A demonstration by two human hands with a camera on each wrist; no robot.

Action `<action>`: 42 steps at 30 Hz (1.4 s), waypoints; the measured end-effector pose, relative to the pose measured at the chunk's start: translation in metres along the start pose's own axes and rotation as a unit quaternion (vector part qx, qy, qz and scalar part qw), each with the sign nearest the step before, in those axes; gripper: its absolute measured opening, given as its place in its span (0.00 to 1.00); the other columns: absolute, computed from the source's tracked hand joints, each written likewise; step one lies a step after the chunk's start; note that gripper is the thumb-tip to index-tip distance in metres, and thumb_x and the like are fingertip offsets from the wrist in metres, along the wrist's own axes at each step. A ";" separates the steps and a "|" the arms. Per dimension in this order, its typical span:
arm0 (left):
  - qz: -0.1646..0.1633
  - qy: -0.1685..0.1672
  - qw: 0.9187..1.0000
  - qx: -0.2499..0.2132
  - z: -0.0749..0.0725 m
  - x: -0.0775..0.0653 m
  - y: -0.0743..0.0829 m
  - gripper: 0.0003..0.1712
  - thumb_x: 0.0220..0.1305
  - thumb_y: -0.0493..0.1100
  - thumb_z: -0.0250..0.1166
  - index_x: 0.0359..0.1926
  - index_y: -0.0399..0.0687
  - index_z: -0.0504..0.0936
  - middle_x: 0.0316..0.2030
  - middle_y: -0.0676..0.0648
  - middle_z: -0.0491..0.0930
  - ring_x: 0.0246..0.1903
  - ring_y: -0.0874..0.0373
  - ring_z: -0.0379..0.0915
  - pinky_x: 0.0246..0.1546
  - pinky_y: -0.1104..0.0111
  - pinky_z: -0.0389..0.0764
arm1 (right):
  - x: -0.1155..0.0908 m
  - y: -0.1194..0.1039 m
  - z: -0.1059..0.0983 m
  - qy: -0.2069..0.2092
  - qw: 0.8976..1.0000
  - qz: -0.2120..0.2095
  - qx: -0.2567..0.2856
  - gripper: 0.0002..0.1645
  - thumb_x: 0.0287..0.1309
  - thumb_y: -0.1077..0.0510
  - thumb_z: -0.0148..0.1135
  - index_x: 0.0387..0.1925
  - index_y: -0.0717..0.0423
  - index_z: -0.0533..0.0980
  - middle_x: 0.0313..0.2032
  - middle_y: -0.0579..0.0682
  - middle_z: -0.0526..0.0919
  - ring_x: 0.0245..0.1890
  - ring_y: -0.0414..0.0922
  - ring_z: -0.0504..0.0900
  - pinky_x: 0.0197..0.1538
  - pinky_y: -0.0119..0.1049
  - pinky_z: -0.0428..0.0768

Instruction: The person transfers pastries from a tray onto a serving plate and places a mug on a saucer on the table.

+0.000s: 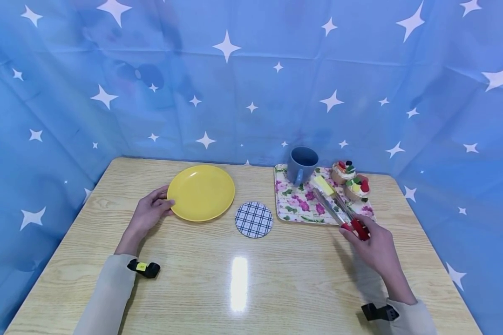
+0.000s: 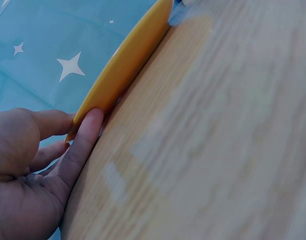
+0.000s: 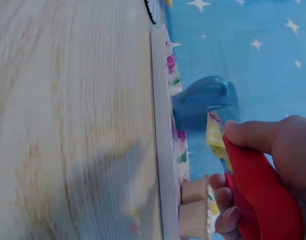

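Note:
My left hand (image 1: 152, 210) pinches the left rim of a round yellow plate (image 1: 201, 193) on the table. In the left wrist view, the plate (image 2: 123, 67) is seen edge-on, with the fingers (image 2: 81, 145) at its near rim. My right hand (image 1: 375, 244) holds metal tongs (image 1: 331, 207) by their red handles (image 3: 258, 187). Between the tong tips is a small yellow piece, apparently a cake slice (image 1: 323, 185), over a floral tray (image 1: 291, 209). In the right wrist view, the layered yellow-and-white slice (image 3: 214, 135) shows in front of the mug.
A blue-grey mug (image 1: 302, 164) stands on the tray's back left part. Two fruit-topped cupcakes, one farther back (image 1: 343, 173) and one nearer (image 1: 356, 190), sit at its right. A round checked coaster (image 1: 254, 219) lies between plate and tray. A starry blue curtain (image 1: 251, 83) hangs behind the table.

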State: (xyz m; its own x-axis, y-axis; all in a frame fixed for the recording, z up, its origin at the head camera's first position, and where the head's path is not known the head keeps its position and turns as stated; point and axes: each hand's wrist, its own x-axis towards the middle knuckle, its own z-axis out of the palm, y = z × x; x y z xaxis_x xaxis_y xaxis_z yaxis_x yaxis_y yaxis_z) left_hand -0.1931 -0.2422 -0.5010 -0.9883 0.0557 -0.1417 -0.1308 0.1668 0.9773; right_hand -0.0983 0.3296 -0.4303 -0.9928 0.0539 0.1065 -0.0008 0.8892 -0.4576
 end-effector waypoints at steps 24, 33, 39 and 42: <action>-0.005 0.001 1.000 0.001 0.000 -0.001 0.001 0.38 0.76 0.43 0.62 0.80 0.49 0.57 0.66 0.34 0.67 0.45 0.72 0.81 0.50 0.72 0.90 | -0.008 -0.021 -0.007 0.035 0.999 -0.032 0.012 0.34 0.64 0.44 0.70 0.64 0.61 0.76 0.43 0.64 0.84 0.32 0.48 0.73 0.23 0.27 0.67; -0.002 0.003 1.000 0.004 0.000 -0.001 0.000 0.38 0.75 0.43 0.62 0.80 0.49 0.58 0.65 0.34 0.68 0.45 0.72 0.81 0.50 0.71 0.90 | -0.008 -0.029 -0.009 0.024 0.999 -0.028 0.013 0.36 0.64 0.43 0.70 0.66 0.61 0.75 0.42 0.62 0.84 0.32 0.49 0.73 0.23 0.27 0.67; 0.001 0.005 1.000 0.003 0.000 0.000 0.000 0.38 0.75 0.43 0.62 0.80 0.48 0.59 0.65 0.34 0.68 0.44 0.72 0.81 0.49 0.72 0.90 | -0.008 -0.034 -0.009 0.025 0.998 -0.047 0.020 0.34 0.64 0.45 0.71 0.65 0.59 0.76 0.40 0.60 0.84 0.32 0.48 0.72 0.23 0.27 0.68; 0.000 0.006 1.000 0.004 0.000 0.000 0.000 0.37 0.75 0.42 0.62 0.80 0.48 0.59 0.65 0.34 0.69 0.44 0.72 0.81 0.49 0.72 0.90 | -0.008 -0.036 -0.008 0.026 0.998 -0.053 0.023 0.34 0.63 0.46 0.71 0.65 0.59 0.76 0.38 0.59 0.83 0.31 0.47 0.71 0.23 0.27 0.67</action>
State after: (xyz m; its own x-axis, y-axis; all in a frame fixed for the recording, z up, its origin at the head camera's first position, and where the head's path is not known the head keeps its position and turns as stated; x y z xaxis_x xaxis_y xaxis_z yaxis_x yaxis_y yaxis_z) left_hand -0.1934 -0.2418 -0.5011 -0.9894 0.0435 -0.1389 -0.1294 0.1742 0.9762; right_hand -0.0893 0.3010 -0.4073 -0.9793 -0.0140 0.2021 -0.1116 0.8699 -0.4805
